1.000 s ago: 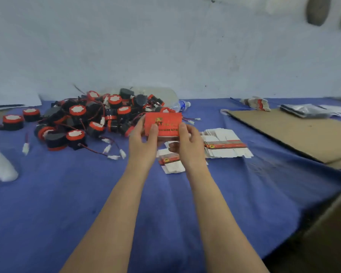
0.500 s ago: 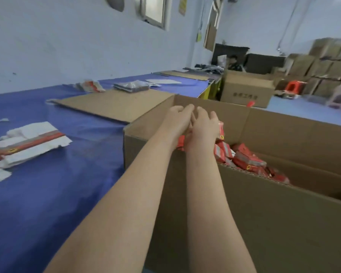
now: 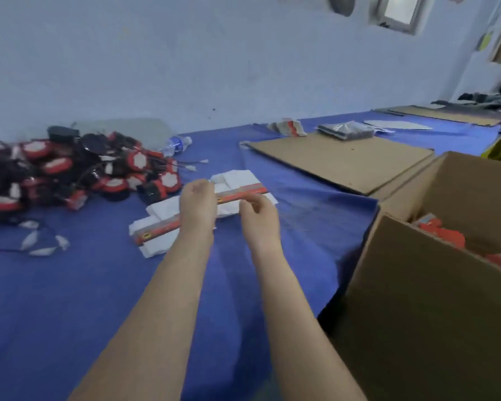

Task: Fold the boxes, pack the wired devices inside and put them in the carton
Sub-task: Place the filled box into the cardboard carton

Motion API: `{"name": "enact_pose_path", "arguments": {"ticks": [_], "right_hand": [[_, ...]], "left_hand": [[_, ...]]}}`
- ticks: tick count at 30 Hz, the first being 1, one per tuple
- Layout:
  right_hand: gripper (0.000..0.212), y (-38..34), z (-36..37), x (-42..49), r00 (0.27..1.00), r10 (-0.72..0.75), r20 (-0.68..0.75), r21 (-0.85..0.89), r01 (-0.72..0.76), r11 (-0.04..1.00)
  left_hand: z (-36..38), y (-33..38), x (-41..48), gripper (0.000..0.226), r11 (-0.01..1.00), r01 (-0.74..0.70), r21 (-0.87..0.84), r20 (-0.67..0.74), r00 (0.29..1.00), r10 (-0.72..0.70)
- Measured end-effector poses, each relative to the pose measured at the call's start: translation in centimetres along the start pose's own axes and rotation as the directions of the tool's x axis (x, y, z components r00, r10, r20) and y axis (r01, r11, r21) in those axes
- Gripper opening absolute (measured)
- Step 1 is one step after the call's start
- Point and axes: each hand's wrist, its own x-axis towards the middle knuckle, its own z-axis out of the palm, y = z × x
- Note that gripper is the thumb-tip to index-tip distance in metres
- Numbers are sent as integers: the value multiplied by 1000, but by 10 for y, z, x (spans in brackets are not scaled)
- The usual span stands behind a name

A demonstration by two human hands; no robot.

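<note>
Two bundles of flat white box blanks with red bands lie on the blue table, one nearer (image 3: 156, 230) and one farther (image 3: 237, 180). My left hand (image 3: 197, 206) hovers over them with its fingers bent down and nothing visibly held. Just to its right, my right hand (image 3: 259, 215) is empty with loosely spread fingers. A pile of black-and-red wired devices (image 3: 99, 169) sits at the left. The open brown carton (image 3: 417, 299) stands at the right edge of the table, with red packed boxes (image 3: 443, 237) inside.
A flat cardboard sheet (image 3: 344, 160) lies behind the carton. A plastic water bottle (image 3: 177, 143) lies by the wall. A wrapped dark packet (image 3: 344, 130) and crumpled packaging (image 3: 287, 127) sit at the back. Loose white connectors (image 3: 41, 244) trail off the pile.
Both hands have come out of the carton without the red box and swung left, back over the flat blanks. The view has turned back toward the table.
</note>
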Motion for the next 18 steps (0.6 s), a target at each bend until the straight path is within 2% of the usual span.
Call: {"name": "enact_pose_path", "arguments": {"ticks": [2, 4, 6, 8, 12, 15, 18], "right_hand": [[27, 20, 38, -5, 995, 5, 101, -218, 17, 976], [26, 31, 80, -11, 982, -22, 186, -348, 87, 933], [29, 38, 102, -8, 976, -40, 212, -536, 151, 831], [36, 40, 113, -4, 971, -29, 237, -678, 187, 710], [46, 35, 123, -2, 978, 16, 206, -757, 149, 636], [44, 34, 125, -4, 969, 34, 245, -807, 184, 561], [39, 29, 125, -9, 958, 51, 281, -781, 197, 592]], "left_hand": [[-51, -16, 26, 17, 995, 64, 74, -186, 981, -50], [-89, -31, 42, 34, 978, 196, 67, -270, 948, -171], [-110, -41, 48, 37, 960, 275, 54, -271, 929, -251], [-115, -45, 51, 35, 954, 292, 73, -224, 936, -270], [-113, -40, 53, 31, 954, 274, 123, -196, 949, -247], [-111, -37, 55, 31, 950, 252, 183, -191, 957, -217], [-118, -38, 55, 47, 972, 169, 161, -289, 950, -118]]}}
